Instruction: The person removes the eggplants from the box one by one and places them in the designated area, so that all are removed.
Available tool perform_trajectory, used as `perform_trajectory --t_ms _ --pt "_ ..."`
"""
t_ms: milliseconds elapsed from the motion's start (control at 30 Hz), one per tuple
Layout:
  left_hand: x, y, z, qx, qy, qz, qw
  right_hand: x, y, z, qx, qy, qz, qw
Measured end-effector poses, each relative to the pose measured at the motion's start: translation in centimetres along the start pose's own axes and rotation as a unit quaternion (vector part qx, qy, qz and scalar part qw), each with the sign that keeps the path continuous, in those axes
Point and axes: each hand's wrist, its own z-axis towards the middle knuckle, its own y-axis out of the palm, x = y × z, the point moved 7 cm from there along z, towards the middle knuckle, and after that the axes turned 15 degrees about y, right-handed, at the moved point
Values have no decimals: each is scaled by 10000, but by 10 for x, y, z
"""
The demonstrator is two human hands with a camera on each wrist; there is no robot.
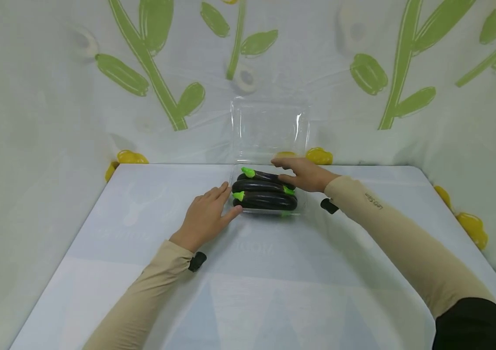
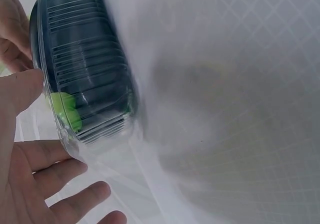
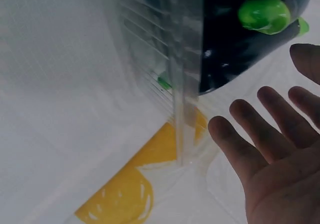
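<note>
A clear plastic clamshell box (image 1: 269,212) stands near the table's back edge, its lid (image 1: 269,127) raised upright behind it. Several dark eggplants (image 1: 266,200) with bright green caps lie stacked inside. At the box's left side is my left hand (image 1: 204,216), its thumb by the front corner; the left wrist view shows the thumb right at the rim and the fingers spread beyond the corner. My right hand (image 1: 308,174) reaches over the box's right rear, above the eggplants. Its fingers (image 3: 285,119) extend loosely spread in the right wrist view, with nothing between them.
A white table (image 1: 151,291) with a pale pattern spreads in front of the box. Behind it hangs a white curtain (image 1: 317,107) printed with green leaves. Yellow printed shapes (image 1: 319,156) show along the table's back edge.
</note>
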Motion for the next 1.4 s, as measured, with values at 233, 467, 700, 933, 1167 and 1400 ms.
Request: perform_trajectory --t_ms 233,467,700,933,1167,1400 --pt "0 0 0 60 37 -16 10000 0 2 6 159 -161 90 9997" --pt "0 -1 0 155 56 -43 9999 0 9 11 -146 -279 113 9994" --pt "1 -1 1 242 89 -56 9997 -1 9 11 -75 -540 -28 9985" --pt "1 -1 1 257 111 -20 9996 0 13 12 -136 -643 37 9978" --pt "-1 0 2 296 99 -12 9995 -2 13 11 -49 -713 -72 9974" --pt "-1 2 2 302 101 -53 9995 0 9 8 150 -572 121 9982"
